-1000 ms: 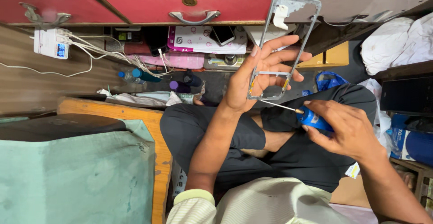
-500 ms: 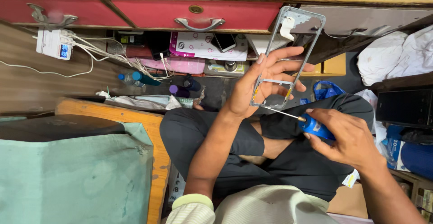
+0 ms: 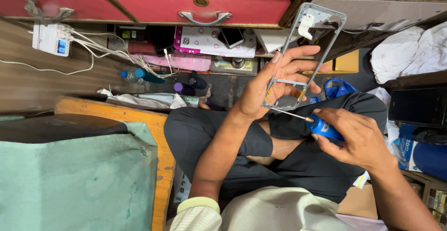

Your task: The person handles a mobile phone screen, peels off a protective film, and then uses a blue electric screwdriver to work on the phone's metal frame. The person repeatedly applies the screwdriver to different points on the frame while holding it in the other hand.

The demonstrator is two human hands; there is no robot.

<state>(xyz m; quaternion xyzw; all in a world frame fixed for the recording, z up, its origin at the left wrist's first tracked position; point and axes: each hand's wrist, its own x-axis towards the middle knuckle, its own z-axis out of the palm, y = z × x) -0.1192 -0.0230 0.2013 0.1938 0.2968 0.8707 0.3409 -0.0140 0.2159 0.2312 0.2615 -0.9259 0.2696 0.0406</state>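
Note:
My left hand grips a silver phone frame, an open rectangular shell held upright above my crossed legs. A white flex piece sticks to its upper part. My right hand holds a small blue squeeze bottle with a thin metal needle tip. The needle touches the lower corner of the frame, near my left fingers. Both hands hover over my dark trousers.
Red drawers with metal handles run along the top. A white power strip with cables, small bottles and boxes lie beneath. A green cloth on a wooden board sits left. White bags and dark boxes are at right.
The view has shifted slightly; the frame and both hands sit a little lower and further right. The needle tip stays at the frame's lower corner.

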